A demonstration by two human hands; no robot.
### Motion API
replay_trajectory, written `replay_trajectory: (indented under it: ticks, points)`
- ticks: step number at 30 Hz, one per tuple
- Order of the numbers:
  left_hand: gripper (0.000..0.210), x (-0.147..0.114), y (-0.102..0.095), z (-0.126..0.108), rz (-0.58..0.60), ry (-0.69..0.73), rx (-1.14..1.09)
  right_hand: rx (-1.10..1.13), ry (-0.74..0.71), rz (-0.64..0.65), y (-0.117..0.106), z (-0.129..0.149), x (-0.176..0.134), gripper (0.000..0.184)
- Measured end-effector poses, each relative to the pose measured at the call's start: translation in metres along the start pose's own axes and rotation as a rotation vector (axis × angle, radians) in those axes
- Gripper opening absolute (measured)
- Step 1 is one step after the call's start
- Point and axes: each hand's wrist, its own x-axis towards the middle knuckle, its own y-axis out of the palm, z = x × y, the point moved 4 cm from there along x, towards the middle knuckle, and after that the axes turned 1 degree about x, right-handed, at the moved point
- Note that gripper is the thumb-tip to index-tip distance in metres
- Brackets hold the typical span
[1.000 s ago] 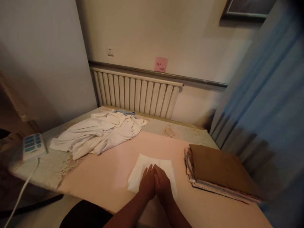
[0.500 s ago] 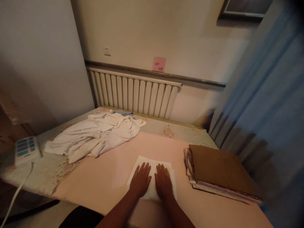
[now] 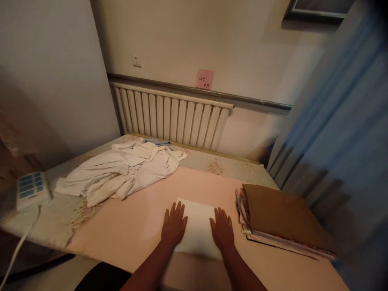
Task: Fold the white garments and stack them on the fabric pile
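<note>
Both hands are palm down, fingers fanned out a bit, nothing pinched btw. Left hand (image 3: pixel 174 226) is on the L edge of a flat, white, roughly square piece of thin material (image 3: pixel 198 228) (cloth or paper, can't tell tbh), and right hand (image 3: pixel 222 230) is on its R edge, so the middle of it shows between them. Can't tell how hard either one's pressing.

The white square is lying on a big smooth pale pink sheet (image 3: pixel 136 222), near the person's side of a table w/ a pale green floral cover (image 3: pixel 215 165).

Off to the R of the right hand, well apart from the white square, there's a neat stack of folded fabric w/ a plain brown piece on top (image 3: pixel 281 214), close to a long blue pleated curtain (image 3: pixel 333 133).

Over on the L there's a crumpled heap of white fabric (image 3: pixel 130 165), partly on the pink sheet, w/ a bit of blue cloth (image 3: pixel 157 142) at its far edge. Then a white power strip w/ blue-green panels (image 3: pixel 32 190) at the table's L end, white cable (image 3: pixel 21 240) running down from it.
</note>
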Motion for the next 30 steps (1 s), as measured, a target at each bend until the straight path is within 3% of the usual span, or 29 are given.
replay_trajectory:
  ticks: [6,10,12,15,20,24,26,30]
  points:
    - [0.049,-0.001,-0.017,0.004,0.008,-0.117,0.036,-0.028,-0.002,0.016,-0.001,-0.009,-0.003,0.052]
    - [0.048,-0.006,-0.029,-0.040,-0.053,0.015,-0.003,-0.015,0.021,0.016,-0.004,-0.006,-0.005,0.053]
    - [0.048,-0.013,-0.025,-0.066,-0.041,0.108,-0.053,0.000,0.014,-0.003,-0.005,-0.007,-0.007,0.054]
    - [0.045,-0.024,-0.012,-0.088,-0.006,0.153,-0.100,0.031,-0.032,-0.065,-0.002,-0.012,-0.014,0.055]
    - [0.045,-0.030,-0.005,-0.087,-0.007,0.175,-0.134,0.070,-0.081,-0.135,0.004,-0.026,-0.027,0.053]
    - [0.045,-0.028,-0.009,-0.084,-0.008,0.168,-0.134,0.090,0.018,-0.103,-0.011,-0.025,-0.025,0.054]
    - [0.045,-0.028,-0.009,-0.085,-0.015,0.172,-0.128,0.113,0.016,-0.153,-0.026,-0.012,-0.022,0.052]
    - [0.045,-0.028,-0.009,-0.085,-0.007,0.168,-0.114,0.205,-0.212,-0.232,-0.039,0.031,-0.024,0.046]
